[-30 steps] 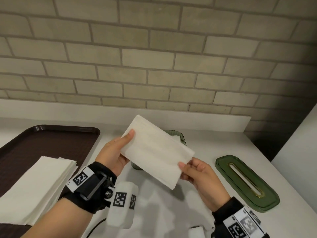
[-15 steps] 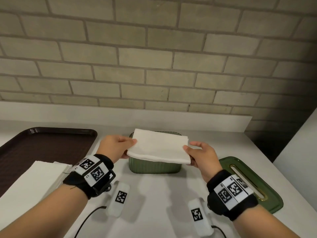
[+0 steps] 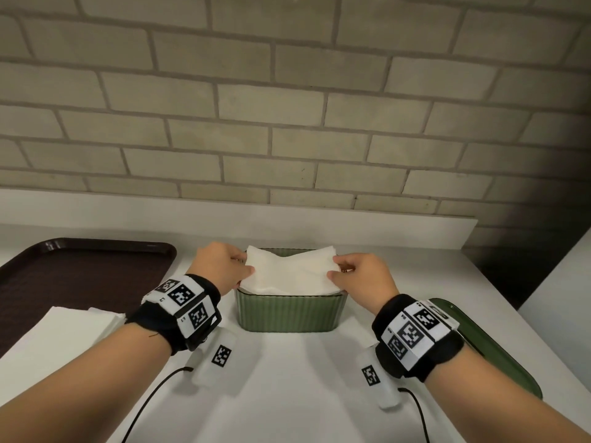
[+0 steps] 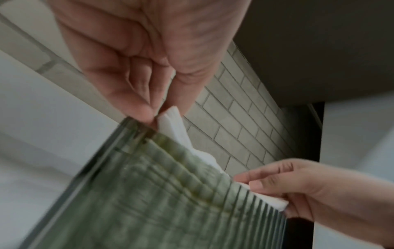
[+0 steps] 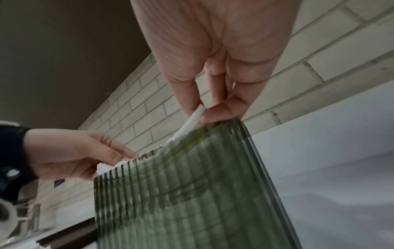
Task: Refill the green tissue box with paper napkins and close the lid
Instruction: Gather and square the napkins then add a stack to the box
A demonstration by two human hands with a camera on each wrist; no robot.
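Both hands pinch a folded wad of napkins (image 3: 289, 273) at its ends, left hand (image 3: 220, 266) and right hand (image 3: 364, 276), thumbs on top, sagging into the open green box (image 3: 289, 313) mid-counter. Its lid (image 3: 499, 356) lies right, tray (image 3: 80, 273) left.

Tissue box (image 3: 289, 313): green, ribbed, translucent glossy walls, glass or plastic unclear; napkins (image 3: 289, 271): white soft matt paper; lid (image 3: 499, 356) right of box: glossy green; tray (image 3: 80, 273) left of box: dark brown textured plastic; desk (image 3: 287, 394): smooth white matt; wall (image 3: 287, 107) behind box: rough matt brick
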